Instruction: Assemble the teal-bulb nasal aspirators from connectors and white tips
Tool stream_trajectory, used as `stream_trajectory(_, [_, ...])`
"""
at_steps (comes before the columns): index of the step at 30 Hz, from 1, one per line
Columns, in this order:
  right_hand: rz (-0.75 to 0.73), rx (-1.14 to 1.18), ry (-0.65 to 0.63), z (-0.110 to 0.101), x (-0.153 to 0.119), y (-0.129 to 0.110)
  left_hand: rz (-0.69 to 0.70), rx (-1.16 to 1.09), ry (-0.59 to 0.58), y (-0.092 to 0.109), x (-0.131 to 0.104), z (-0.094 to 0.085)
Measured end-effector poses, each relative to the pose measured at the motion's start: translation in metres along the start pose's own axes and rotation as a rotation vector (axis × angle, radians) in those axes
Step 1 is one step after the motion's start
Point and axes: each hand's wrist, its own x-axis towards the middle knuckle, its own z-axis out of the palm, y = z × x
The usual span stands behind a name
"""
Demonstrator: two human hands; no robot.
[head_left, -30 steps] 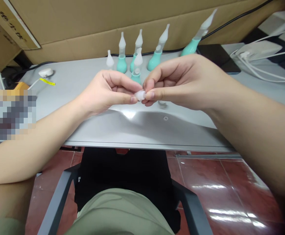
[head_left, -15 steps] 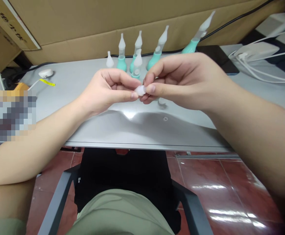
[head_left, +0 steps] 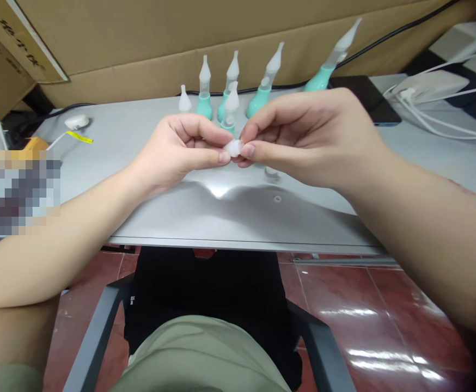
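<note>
A small white translucent plastic piece [head_left: 233, 147] is held between both hands above the desk. My left hand [head_left: 187, 142] pinches its left end between thumb and forefinger. At its right end, my right hand [head_left: 299, 136] grips it with thumb and fingertips. Behind the hands stand several teal bulbs with clear necks and white pointed tips, such as the left one [head_left: 204, 105] and the far right one [head_left: 318, 78]. A separate white tip [head_left: 184, 101] stands left of them. A small white ring [head_left: 277, 198] lies nearer the front edge, and a round whitish piece [head_left: 271, 172] sits below my right hand.
The grey desk [head_left: 111, 130] has a cardboard wall [head_left: 140, 43] along its back. A white round device [head_left: 77, 121] and a yellow-tagged cable lie at left. At right are a dark flat device [head_left: 368, 100], white cables and a white adapter [head_left: 438, 85]. A chair armrest [head_left: 95, 337] is below.
My right hand's lower fingers have drawn up slightly around the piece. Both hands otherwise keep nearly the same place, and the piece is still between them.
</note>
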Motion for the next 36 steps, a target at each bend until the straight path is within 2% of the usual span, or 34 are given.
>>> stream_trajectory(7, [0.059, -0.024, -0.049, -0.003, 0.0, -0.008, -0.006, 0.014, 0.016, -0.004, 0.0, -0.002])
stream_trajectory(17, [0.105, -0.101, 0.011, 0.002, -0.003, -0.011, -0.053, 0.034, 0.01, 0.0, -0.002, -0.003])
stream_trajectory(20, [0.125, -0.075, -0.001, 0.003, -0.002, -0.012, -0.057, 0.052, -0.024, 0.002, -0.002, -0.004])
stream_trajectory(27, [0.205, 0.023, -0.015, 0.004, 0.002, -0.013, -0.06, 0.116, -0.004, 0.004, -0.004, -0.001])
stream_trajectory(36, [0.274, 0.078, -0.053, -0.006, 0.002, -0.004, -0.059, 0.159, 0.026, 0.004, -0.008, -0.002])
